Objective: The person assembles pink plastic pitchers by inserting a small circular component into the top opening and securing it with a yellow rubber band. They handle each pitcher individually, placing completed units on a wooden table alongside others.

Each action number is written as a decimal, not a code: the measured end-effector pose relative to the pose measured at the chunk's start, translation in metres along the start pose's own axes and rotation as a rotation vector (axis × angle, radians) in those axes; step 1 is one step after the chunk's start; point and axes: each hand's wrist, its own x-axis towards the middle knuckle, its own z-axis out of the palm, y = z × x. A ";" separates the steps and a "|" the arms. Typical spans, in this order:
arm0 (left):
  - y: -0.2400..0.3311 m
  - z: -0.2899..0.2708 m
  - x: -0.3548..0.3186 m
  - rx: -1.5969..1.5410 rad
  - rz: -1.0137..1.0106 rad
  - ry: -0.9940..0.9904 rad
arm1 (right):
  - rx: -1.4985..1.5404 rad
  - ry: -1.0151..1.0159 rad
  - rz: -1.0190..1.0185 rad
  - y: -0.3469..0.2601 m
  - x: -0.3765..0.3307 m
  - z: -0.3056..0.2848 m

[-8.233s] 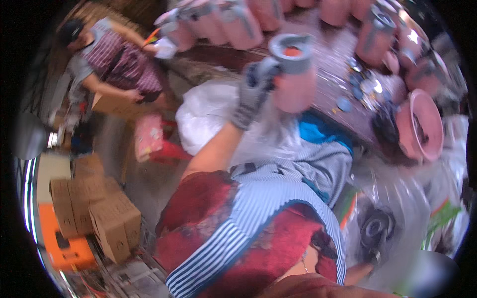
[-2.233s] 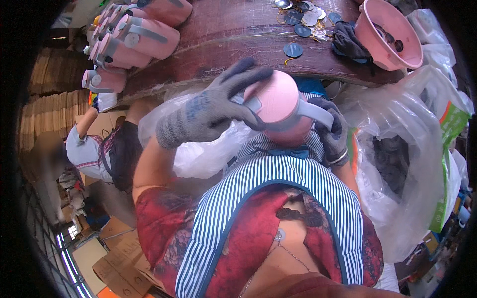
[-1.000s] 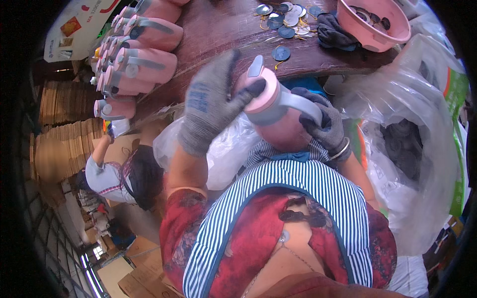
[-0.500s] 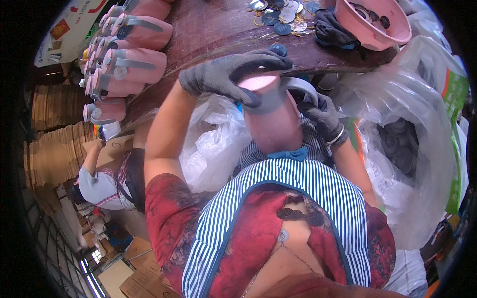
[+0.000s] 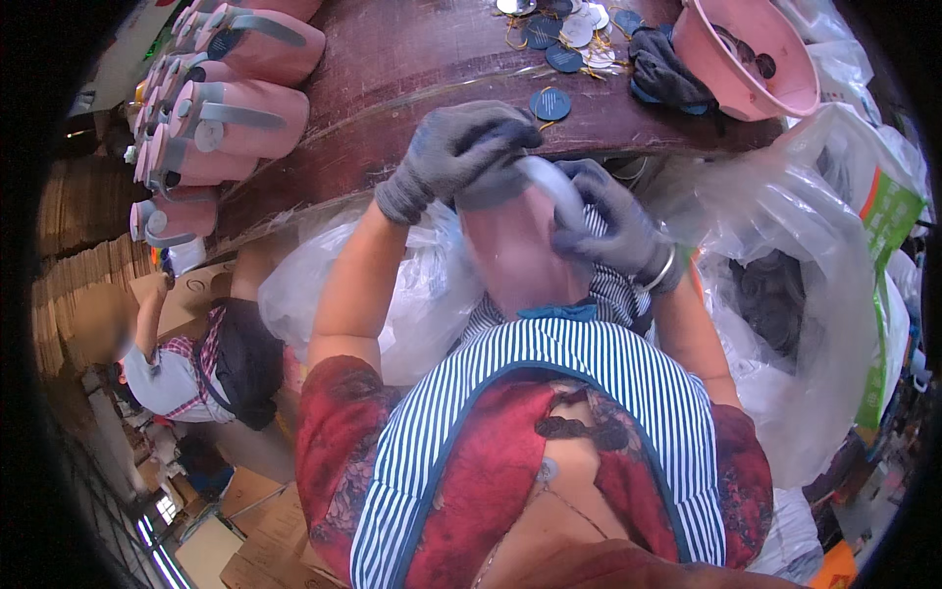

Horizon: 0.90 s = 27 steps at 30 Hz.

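A pink tumbler (image 5: 510, 257) stands in my lap against the striped apron, slightly smeared by motion. Its grey handle (image 5: 555, 188) loops out on the right side near the top. My left hand (image 5: 461, 152), in a grey knit glove, bends over the tumbler's top with its fingers closed together, hiding the lid. My right hand (image 5: 623, 231), gloved too, grips the handle side, the thumb toward the body. Just beyond my left fingers lies a round blue tag (image 5: 549, 104) with a gold string on the table.
Several pink tumblers (image 5: 240, 118) with grey handles stand at the table's left. Round tags (image 5: 564, 39) lie loose at the back, beside a dark cloth (image 5: 667, 67) and a pink basin (image 5: 741, 88). An open plastic bag (image 5: 834, 275) with grey parts is at right. Another person (image 5: 186, 363) works at left.
My left hand has drawn its fingers in over the tumbler's top, uncovering the blue tag. My right hand has shifted round the handle. The view has shifted, and the other person's pose has changed.
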 end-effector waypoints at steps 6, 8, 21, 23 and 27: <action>-0.042 0.003 -0.021 -0.227 0.001 0.274 | -0.762 0.537 -0.050 0.075 0.073 -0.030; -0.037 0.012 -0.023 -0.162 -0.007 0.384 | -0.896 0.552 -0.028 0.088 0.090 -0.023; 0.039 0.083 -0.066 0.480 -0.178 0.479 | -0.199 0.403 -0.063 0.019 0.020 0.002; 0.040 0.073 -0.064 0.480 -0.212 0.456 | -0.235 0.306 -0.104 0.002 0.024 0.012; 0.040 0.055 -0.070 0.574 -0.209 0.345 | 0.026 0.274 0.073 -0.003 0.034 0.028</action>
